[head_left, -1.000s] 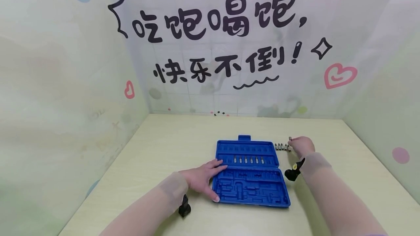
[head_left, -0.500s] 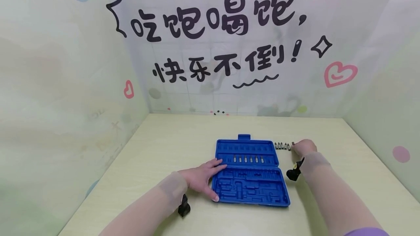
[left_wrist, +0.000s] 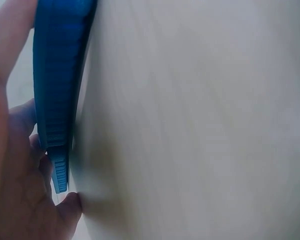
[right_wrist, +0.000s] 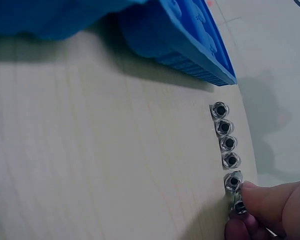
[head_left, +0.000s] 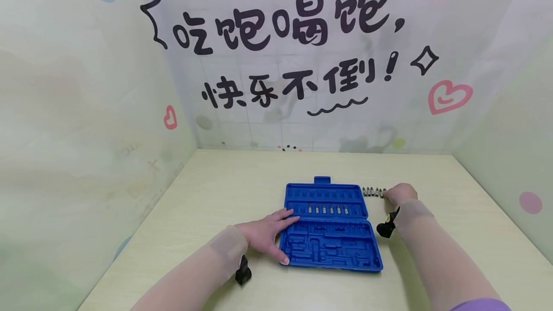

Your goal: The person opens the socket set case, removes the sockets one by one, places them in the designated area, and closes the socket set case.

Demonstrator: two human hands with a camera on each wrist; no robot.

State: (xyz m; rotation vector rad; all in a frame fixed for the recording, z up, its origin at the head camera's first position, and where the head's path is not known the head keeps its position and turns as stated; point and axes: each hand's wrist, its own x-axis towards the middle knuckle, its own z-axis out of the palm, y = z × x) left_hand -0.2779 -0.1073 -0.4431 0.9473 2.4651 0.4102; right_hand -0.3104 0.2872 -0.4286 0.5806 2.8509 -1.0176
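Note:
An open blue plastic case [head_left: 367, 234] lies flat on the table, its moulded tray nearest me. Several small metal bit sockets [head_left: 324, 209] stand in a row in its far half. My left hand [head_left: 263, 235] rests on the case's left edge, fingers spread and fairly straight, thumb at the near corner. Right of the case, more bit sockets [head_left: 370, 191] lie side by side on the table. At the right end of that row my right hand [head_left: 402, 193] pinches one bit socket [right_wrist: 240, 206] between thumb and fingers, close against its neighbour; fingers partly hide it.
The pale wooden table [head_left: 233, 181] reaches back to a printed wall [head_left: 242, 128] with black lettering. Side walls stand at left and right. The case's latch tab [head_left: 322, 180] sticks out at its far edge.
My right hand has lowered the pinched bit socket from just above the row down to its right end, shifting slightly right. The left hand and case keep their places.

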